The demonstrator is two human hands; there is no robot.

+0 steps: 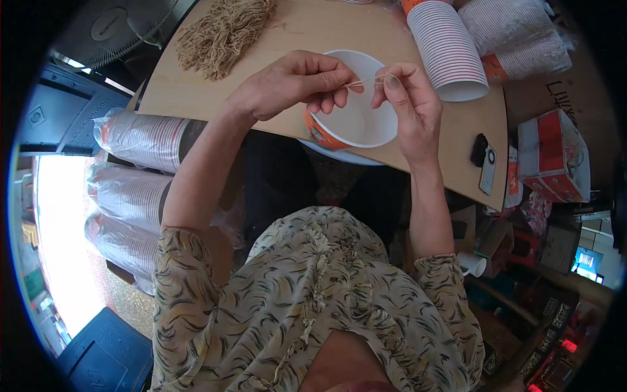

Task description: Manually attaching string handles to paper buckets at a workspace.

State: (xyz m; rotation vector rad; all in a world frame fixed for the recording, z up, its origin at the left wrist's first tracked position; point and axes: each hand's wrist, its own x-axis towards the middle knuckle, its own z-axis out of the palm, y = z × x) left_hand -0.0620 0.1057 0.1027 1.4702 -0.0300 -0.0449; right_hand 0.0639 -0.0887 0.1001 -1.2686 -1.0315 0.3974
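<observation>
My left hand (305, 81) and my right hand (416, 104) are raised close together over the table, fingertips pinched. A thin tan string (356, 83) runs between them, one part in each pinch. Whether it is knotted is too small to tell. Below the hands, a round paper bucket (320, 136) stands at the table's near edge, white inside and orange outside. My left hand partly hides its rim. Toward the far left of the table lies a loose bundle of similar tan strings (225, 39).
A stack of nested paper buckets (450, 55) lies at the table's far right, beside plastic-wrapped stacks (509, 26). More wrapped stacks (124, 189) sit left of the table. A phone (488, 171) and a small black object (479, 151) rest near the right edge. A red-and-white carton (554, 155) stands beyond.
</observation>
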